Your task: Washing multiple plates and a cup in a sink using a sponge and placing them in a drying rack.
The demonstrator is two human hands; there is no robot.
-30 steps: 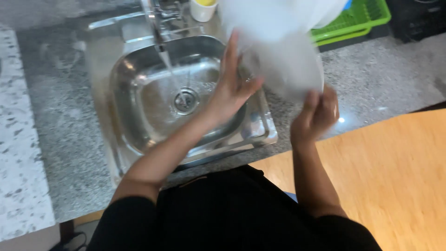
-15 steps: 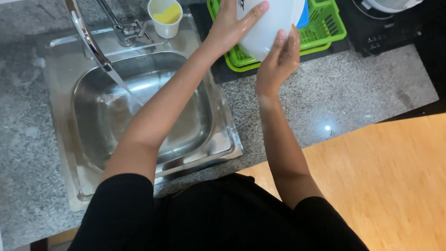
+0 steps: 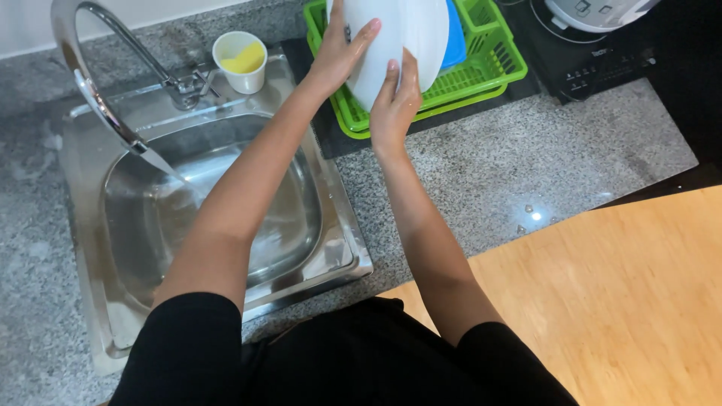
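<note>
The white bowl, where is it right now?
In the head view the white bowl is at the top centre, held between the left hand and right hand over the green dish rack, right of the sink.

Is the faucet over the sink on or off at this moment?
On. A stream of water runs from the faucet spout down into the steel sink, where the wet basin shows ripples.

bright, even light; glare spot on counter (image 3: 535,216); sharp.
</note>
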